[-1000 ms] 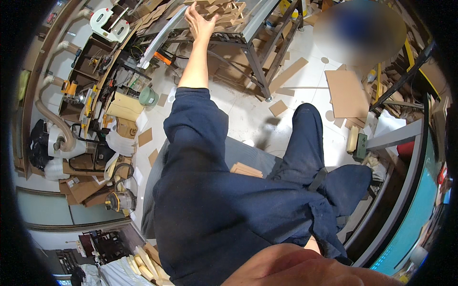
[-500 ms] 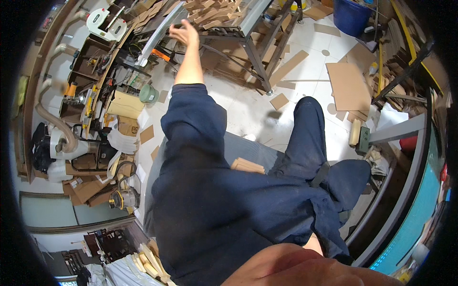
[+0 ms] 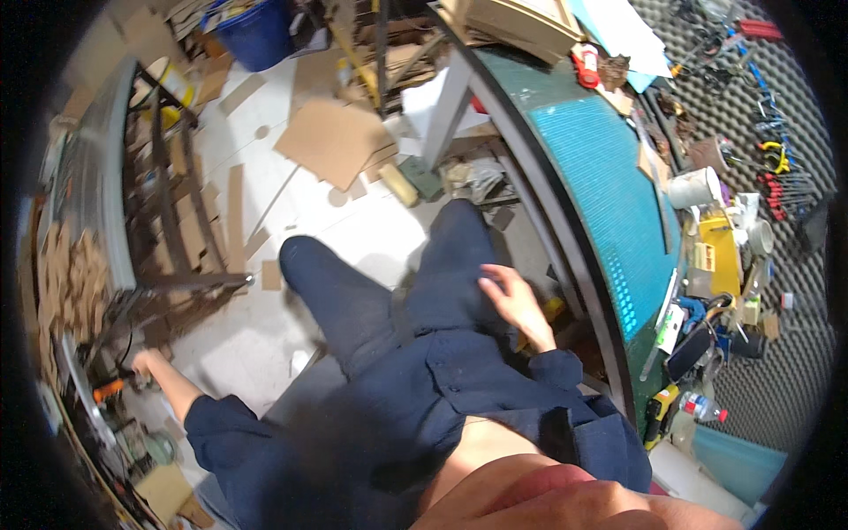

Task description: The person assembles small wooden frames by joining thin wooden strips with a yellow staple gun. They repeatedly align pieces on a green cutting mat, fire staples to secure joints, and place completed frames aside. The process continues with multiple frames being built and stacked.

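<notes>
My left hand (image 3: 144,360) is stretched out to the left, beside the metal-framed bench (image 3: 115,203) and an orange-handled tool (image 3: 108,391). Its fingers are small and bunched in the picture, and I cannot make out whether anything is in them. My right hand (image 3: 515,305) hangs over my right thigh, near the workbench's leg side, with its fingers apart and nothing in them. A heap of small wood pieces (image 3: 71,291) lies on the bench beyond my left hand.
On the right stands a workbench with a teal mat (image 3: 609,194), crowded along its far edge with tools, a white cup (image 3: 694,187) and a bottle (image 3: 702,406). Brown boards (image 3: 336,141) lie on the white floor, near a blue bucket (image 3: 254,35).
The view has swung to the right, bringing the teal-matted workbench and my right hand into sight. My left arm stays stretched out leftward; its fingers were spread before and now look bunched.
</notes>
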`<state>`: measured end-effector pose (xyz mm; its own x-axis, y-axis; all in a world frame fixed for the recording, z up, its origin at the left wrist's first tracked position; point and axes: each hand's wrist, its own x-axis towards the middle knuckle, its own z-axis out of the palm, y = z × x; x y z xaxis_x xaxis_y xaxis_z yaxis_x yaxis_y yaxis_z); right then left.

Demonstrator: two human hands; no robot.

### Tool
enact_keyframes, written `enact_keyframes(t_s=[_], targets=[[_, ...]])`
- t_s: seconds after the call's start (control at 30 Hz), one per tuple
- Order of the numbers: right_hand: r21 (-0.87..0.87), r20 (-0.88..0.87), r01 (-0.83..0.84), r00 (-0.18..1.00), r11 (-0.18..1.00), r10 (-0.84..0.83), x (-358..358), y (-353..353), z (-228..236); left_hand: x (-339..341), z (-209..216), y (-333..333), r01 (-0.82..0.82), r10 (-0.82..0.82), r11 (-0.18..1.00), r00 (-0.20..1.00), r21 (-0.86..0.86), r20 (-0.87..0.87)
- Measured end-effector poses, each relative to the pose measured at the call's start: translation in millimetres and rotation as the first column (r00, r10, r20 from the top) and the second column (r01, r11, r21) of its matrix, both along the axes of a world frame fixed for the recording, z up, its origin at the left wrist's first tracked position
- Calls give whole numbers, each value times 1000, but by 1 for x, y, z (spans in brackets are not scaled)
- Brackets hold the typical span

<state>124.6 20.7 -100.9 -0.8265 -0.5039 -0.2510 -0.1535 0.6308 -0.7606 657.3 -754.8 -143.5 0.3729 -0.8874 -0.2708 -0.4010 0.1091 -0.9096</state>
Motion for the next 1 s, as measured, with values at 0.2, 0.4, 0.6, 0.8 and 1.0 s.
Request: enact_keyframes(t_s=[0.2, 0.4, 0.6, 0.8, 1.0], targets=[[-217, 227, -121, 959, 969, 171, -65, -110, 80, -70, -124, 70, -402, 34, 763, 807, -506, -589], [-176, 159, -36, 985, 984, 64, -83, -135, 156, -136, -95, 151, -881, -202, 434, 111, -190, -973], [-176, 317, -171, 923, 969, 220, -70, -205, 227, -65, -3, 185, -855, -450, 235, -517, 462, -728], [-285, 313, -471, 777, 835, 545, -46, -355, 245, 58, 113, 152, -779, -752, 232, -524, 583, -400], [-191, 491, -603, 625, 775, 607, 37, -539, 237, 43, 236, 80, -772, -629, 407, -624, 488, -464]])
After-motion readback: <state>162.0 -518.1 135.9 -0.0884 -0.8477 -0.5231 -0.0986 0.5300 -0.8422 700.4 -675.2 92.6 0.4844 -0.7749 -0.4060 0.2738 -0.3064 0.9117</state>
